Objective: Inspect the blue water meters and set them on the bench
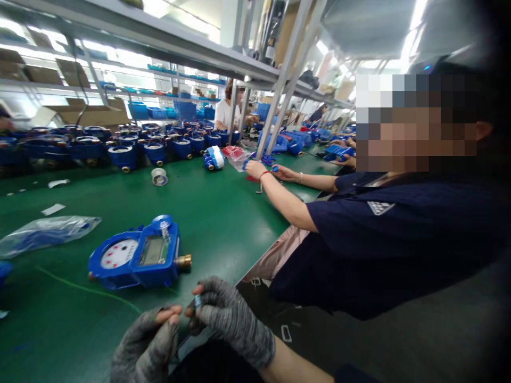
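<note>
Both my hands wear grey knit gloves with bare fingertips and meet at the near edge of the green table (223, 213). My left hand (147, 346) is closed in a pinch toward the right one. My right hand (227, 319) is closed around a small dark part with a blue tip (197, 303), too small to name. Just beyond them a blue water meter (138, 255) lies on the table, with a white dial, a display and a brass end fitting.
A co-worker in a dark shirt (399, 239) sits close on my right, arms stretched over the table. A plastic bag (43, 234) lies at the left, a tape roll (159, 176) further back. Rows of several blue meters (120, 146) line the far side under metal shelving.
</note>
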The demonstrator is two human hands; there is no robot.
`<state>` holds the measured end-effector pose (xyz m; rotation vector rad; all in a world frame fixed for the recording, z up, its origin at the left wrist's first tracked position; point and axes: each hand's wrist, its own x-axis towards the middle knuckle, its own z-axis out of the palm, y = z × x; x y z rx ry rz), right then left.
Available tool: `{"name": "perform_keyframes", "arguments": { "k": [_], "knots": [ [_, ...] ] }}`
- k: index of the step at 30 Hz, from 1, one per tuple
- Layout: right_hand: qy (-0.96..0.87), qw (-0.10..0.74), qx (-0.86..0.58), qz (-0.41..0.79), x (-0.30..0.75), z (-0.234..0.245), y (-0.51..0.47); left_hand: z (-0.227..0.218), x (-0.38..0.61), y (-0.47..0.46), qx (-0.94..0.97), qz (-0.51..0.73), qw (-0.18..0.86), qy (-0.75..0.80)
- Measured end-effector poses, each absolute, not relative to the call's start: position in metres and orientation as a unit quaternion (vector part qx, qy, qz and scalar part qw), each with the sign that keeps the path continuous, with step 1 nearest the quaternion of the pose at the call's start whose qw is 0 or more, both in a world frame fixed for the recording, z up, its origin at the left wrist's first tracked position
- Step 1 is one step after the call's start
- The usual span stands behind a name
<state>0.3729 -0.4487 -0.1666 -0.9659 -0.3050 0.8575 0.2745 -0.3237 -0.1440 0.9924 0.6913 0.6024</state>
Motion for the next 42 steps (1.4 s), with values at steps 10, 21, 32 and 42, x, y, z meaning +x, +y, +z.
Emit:
{"name": "perform_keyframes", "arguments": {
  "k": [10,21,32,42],
  "knots": [
    [-0.174,0.778,-0.447,0.405,0.374,-0.167,-0.449,-0.134,0.282,-0.333,0.474,0.300,0.783,0.268],
    [-0.172,0.765,-0.466,0.409,0.373,-0.162,-0.451,-0.136,0.277,-0.332,0.490,0.308,0.768,0.274],
    [-0.192,0.752,-0.506,0.376,0.373,-0.165,-0.449,-0.135,0.278,-0.334,0.501,0.282,0.768,0.281],
    [-0.232,0.765,-0.538,0.267,0.372,-0.163,-0.442,-0.154,0.284,-0.329,0.408,0.217,0.815,0.349]
  ]
}}
